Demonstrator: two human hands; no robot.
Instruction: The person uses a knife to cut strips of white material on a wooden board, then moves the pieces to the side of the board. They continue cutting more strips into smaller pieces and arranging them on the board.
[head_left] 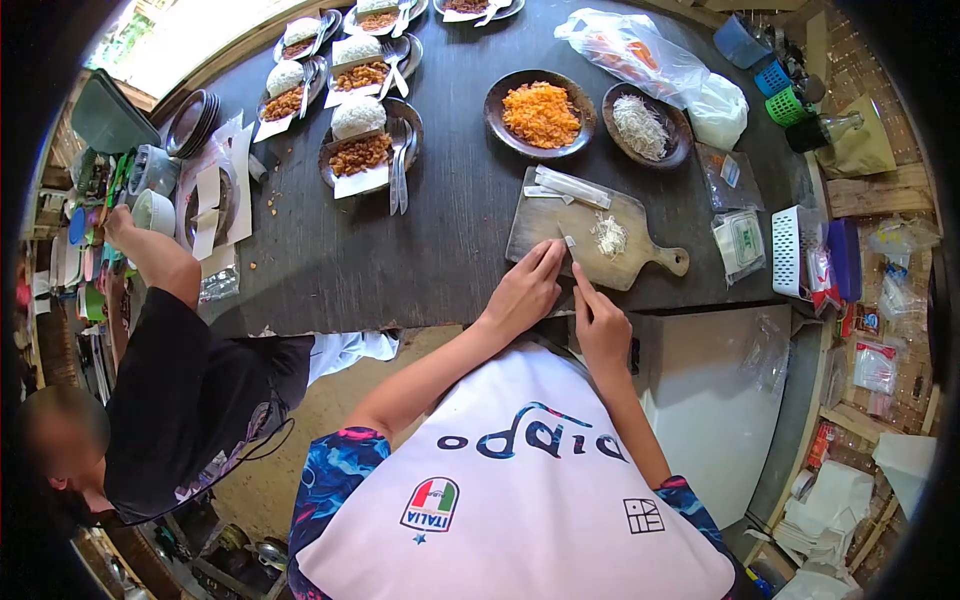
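A wooden cutting board [530,222] with a handle lies at the table's front edge. My left hand [528,288] is closed at the board's lower edge, its fingertips pressing on a small white vegetable piece [570,241]. Beside it my right hand [602,328] grips a knife, index finger stretched forward; the handle is hidden in the hand and little of the blade shows. Fine white shreds [609,237] are heaped right of the fingers. Several thicker white vegetable sticks [572,186] lie at the board's far side.
Behind the board stand a bowl of orange shreds [541,114] and a bowl of white shreds [641,128], near a plastic bag [655,62]. Plates of rice [358,120] with spoons and forks line the back left. A white basket [788,250] stands right. Another person [200,390] is at left.
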